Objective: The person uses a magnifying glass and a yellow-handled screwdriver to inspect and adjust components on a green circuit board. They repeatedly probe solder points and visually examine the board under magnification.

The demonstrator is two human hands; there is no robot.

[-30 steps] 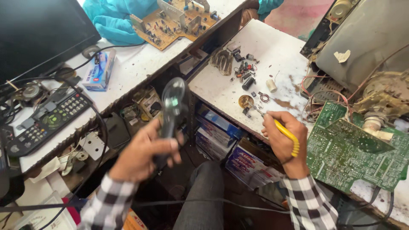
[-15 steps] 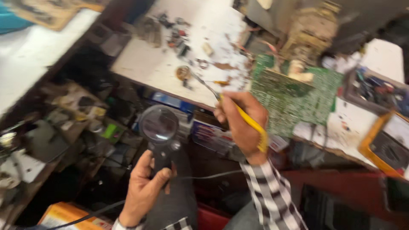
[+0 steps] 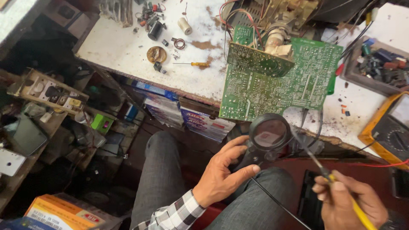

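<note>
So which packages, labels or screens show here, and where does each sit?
Stacked boxes: under the bench edge, flat, white with blue and red print.
Orange carton: bottom left, orange and white top.
Multimeter: right bench edge, yellow casing, pale screen.
Small green box: left shelf, bright green.

I count two green circuit boards [image 3: 272, 89], one magnifying glass [image 3: 269, 134], two screwdrivers [image 3: 192, 64] and one yellow meter [image 3: 390, 127].

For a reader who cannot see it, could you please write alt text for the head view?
Left hand holds a black magnifying glass and right hand a yellow-handled tool, below a green circuit board overhanging a cluttered white workbench.
</note>
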